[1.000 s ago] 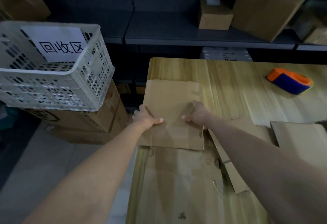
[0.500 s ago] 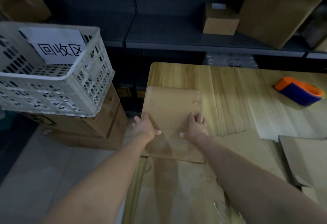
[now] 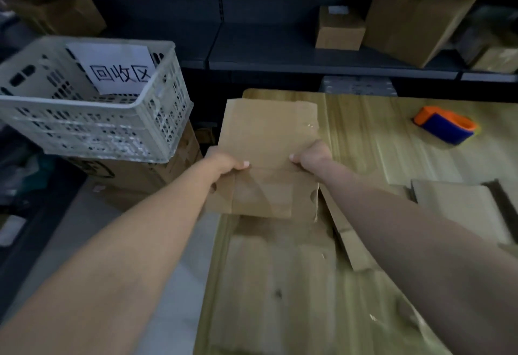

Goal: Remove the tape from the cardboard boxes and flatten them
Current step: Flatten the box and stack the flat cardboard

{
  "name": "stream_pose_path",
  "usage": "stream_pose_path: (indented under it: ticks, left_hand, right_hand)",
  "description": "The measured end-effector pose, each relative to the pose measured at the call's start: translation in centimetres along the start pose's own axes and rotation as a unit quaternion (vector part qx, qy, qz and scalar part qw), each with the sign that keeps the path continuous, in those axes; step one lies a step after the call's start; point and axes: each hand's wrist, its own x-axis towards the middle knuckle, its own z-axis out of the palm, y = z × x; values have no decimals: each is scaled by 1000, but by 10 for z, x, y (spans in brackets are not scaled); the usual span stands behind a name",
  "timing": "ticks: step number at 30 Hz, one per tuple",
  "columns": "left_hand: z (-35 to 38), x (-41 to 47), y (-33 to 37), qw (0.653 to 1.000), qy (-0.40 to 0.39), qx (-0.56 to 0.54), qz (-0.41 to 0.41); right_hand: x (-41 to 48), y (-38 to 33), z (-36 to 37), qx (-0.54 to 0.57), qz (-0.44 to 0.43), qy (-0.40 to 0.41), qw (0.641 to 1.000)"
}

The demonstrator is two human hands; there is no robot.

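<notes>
Outstretched, both hands, left (image 3: 224, 160) and right (image 3: 312, 157), grip the flattened box (image 3: 269, 141) by its sides, thumbs on top.

The left forearm (image 3: 126, 242) enters from the lower left of the frame, the right forearm (image 3: 406, 228) from the lower right. The left hand (image 3: 224, 161) and right hand (image 3: 311, 156) sit level, thumbs on top, fingers hidden beneath, each pinching a side of the flattened cardboard box (image 3: 269, 136).
</notes>
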Motion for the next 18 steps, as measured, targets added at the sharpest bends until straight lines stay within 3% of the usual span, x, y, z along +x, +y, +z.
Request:
stream_pose_path:
  ticks: [10, 15, 18]
  left_hand:
    - [35, -95, -100, 964, -176, 166, -106]
    - [49, -112, -128, 968, -124, 204, -74]
    - [52, -113, -134, 967, -111, 224, -55]
  right_hand:
    - [-105, 130, 36, -89, 114, -75, 987]
    - [-125, 159, 45, -192, 143, -95, 966]
    - [-127, 158, 51, -198, 152, -79, 965]
